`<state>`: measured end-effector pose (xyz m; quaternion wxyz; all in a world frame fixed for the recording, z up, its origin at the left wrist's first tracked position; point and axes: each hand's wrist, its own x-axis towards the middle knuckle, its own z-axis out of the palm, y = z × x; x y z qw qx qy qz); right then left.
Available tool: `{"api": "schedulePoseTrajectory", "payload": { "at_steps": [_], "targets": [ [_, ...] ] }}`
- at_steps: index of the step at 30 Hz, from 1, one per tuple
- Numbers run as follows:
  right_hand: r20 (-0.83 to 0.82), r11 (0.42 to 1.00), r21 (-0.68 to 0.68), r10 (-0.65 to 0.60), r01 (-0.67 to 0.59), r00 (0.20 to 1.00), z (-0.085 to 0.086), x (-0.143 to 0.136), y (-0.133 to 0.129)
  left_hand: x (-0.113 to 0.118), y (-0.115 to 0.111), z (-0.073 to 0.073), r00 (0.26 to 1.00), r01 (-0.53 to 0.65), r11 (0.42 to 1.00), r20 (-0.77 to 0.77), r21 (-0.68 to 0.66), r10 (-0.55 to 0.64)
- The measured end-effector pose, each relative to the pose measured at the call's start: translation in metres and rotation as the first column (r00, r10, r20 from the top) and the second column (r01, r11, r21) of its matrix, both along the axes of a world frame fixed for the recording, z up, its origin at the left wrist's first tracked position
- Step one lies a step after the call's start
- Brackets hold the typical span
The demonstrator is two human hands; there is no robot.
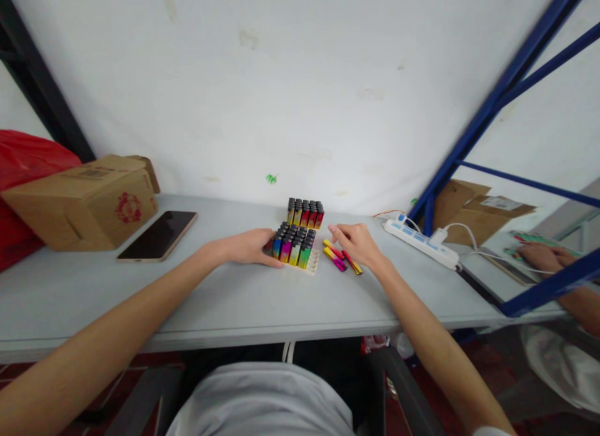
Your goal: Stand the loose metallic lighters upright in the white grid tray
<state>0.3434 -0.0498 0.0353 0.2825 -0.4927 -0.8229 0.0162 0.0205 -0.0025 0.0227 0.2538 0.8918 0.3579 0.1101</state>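
My left hand (253, 245) is closed round the left side of a white tray (308, 268) that holds upright lighters (294, 245) with black tops and bright coloured bodies. Its thumb lies along the tray's front edge. Bare slots show at the tray's right end. My right hand (355, 241) is just right of the tray, over a few loose lighters, with its fingers curled; what they hold, if anything, is hidden. A yellow and purple lighter (335, 259) and a red and gold lighter (352, 262) lie beside it. Behind the tray stands another block of lighters (305, 213).
A phone (158, 236) lies at the left, near a cardboard box (84, 205) and a red bag (28, 167). A power strip (422, 243) with cables lies at the right by a blue metal frame (469, 142). Beyond it, another person's hands (546, 258) are visible.
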Motion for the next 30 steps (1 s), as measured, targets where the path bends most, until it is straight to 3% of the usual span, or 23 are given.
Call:
{"api": "schedulePoseTrajectory", "payload": {
  "at_steps": [7,16,20,23,25,28,30],
  "targets": [
    [0.079,0.959,-0.263,0.126,-0.101,0.989,-0.003,0.017,0.006,0.002,-0.006,0.005,1.000,0.011,1.000,-0.015,-0.019,-0.012],
    [0.214,0.940,-0.332,0.157,-0.080,0.964,-0.009,0.003,0.004,-0.001,0.003,-0.003,1.000,0.027,1.000,0.015,0.010,-0.027],
    [0.165,0.956,-0.259,0.184,-0.138,0.969,-0.004,0.006,0.005,-0.001,0.002,-0.002,0.997,0.067,0.998,0.038,-0.022,-0.066],
    [0.024,0.975,-0.169,0.149,-0.143,0.989,-0.003,0.012,0.008,-0.002,0.002,0.000,0.995,0.089,0.995,0.049,-0.038,-0.087],
    [-0.181,0.975,-0.161,0.126,-0.155,0.975,-0.004,0.014,0.010,-0.002,0.003,0.000,0.990,0.125,0.991,0.065,-0.043,-0.122],
    [-0.527,0.949,-0.198,0.109,-0.247,0.843,-0.007,0.014,0.011,-0.004,0.004,0.001,0.988,0.144,0.988,0.065,-0.062,-0.140],
    [-0.667,0.930,-0.219,0.078,-0.295,0.741,-0.008,0.011,0.011,-0.006,0.004,0.002,0.992,0.121,0.989,0.046,-0.080,-0.118]
  ]
}}
